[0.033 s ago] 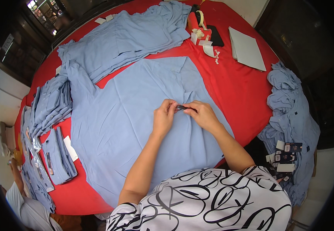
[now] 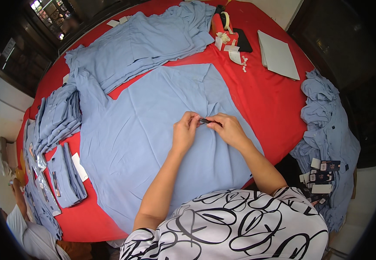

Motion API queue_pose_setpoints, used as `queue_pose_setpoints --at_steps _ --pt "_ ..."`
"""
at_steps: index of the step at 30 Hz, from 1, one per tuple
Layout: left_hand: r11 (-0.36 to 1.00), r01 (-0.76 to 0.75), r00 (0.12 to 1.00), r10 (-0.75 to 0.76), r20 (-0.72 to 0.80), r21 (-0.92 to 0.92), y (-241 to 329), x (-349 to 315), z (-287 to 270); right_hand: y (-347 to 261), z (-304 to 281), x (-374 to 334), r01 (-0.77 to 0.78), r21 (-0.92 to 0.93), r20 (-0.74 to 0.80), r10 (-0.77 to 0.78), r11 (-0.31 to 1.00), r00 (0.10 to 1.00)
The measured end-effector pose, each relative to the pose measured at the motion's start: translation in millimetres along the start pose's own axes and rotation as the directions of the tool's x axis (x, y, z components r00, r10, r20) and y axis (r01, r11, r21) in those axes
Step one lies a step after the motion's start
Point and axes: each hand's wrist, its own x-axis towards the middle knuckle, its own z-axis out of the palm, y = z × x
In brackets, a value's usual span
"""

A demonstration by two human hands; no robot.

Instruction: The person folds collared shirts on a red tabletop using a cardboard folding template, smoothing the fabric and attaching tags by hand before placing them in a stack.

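A light blue shirt [image 2: 140,117] lies spread over the table in front of me, with folds bunched near its right side. Over those folds my two hands almost meet. My right hand [image 2: 227,128] is closed around a small dark tool [image 2: 204,121] that looks like thread snips; its tip points toward the left fingers. Thumb and fingers of my left hand [image 2: 185,131] are pinched together at that tip, just above the shirt. What they pinch is too small to make out.
Red cloth [image 2: 274,117] covers the table. Stacked blue shirts [image 2: 140,39] lie at the back, folded ones [image 2: 60,112] at left. Back right are a tape roll [image 2: 226,21], small white buttons [image 2: 244,64] and white sheets [image 2: 279,56]. More shirts [image 2: 326,117] hang at right. Another person's arm [image 2: 19,197] shows lower left.
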Motion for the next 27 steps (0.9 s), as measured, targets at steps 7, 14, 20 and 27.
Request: queue_pose_setpoints --at_steps 7,14,20,27 --pt "0.999 0.043 0.999 -0.043 0.026 0.010 6 0 -3 1 0 1 -0.021 -0.029 0.028 0.021 0.999 0.999" --pt "0.995 0.011 1.000 -0.008 -0.027 0.099 37 -56 -55 60 -57 33 -0.080 -0.265 -0.415 -0.038 0.961 0.909" --pt "0.842 0.124 0.979 -0.191 0.074 0.525 70 -124 -125 146 -127 73 -0.539 -0.613 -0.580 0.133 0.578 0.803" --pt "0.630 -0.162 0.953 0.299 -0.045 0.759 30 -91 -103 105 -119 206 -0.107 -0.387 -0.509 -0.116 0.916 0.853"
